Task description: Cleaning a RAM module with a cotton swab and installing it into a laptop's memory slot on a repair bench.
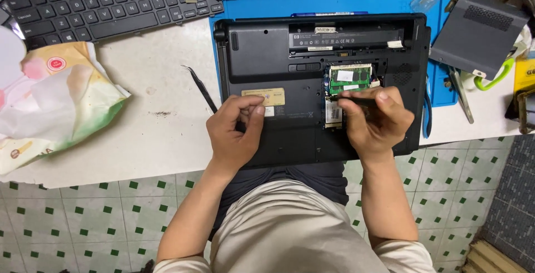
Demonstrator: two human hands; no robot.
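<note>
— What colours lie under you?

— Your laptop (pixel 312 83) is black, with a green memory board (pixel 349 78) and a tan sticker (pixel 264 96). It sits on a blue mat (pixel 334 0) over your white counter (pixel 150 133).

— And the floor?

— The floor tiles (pixel 83 217) are white with small green squares.

Both hands, left (pixel 234 131) and right (pixel 374 118), curl loosely closed.
</note>
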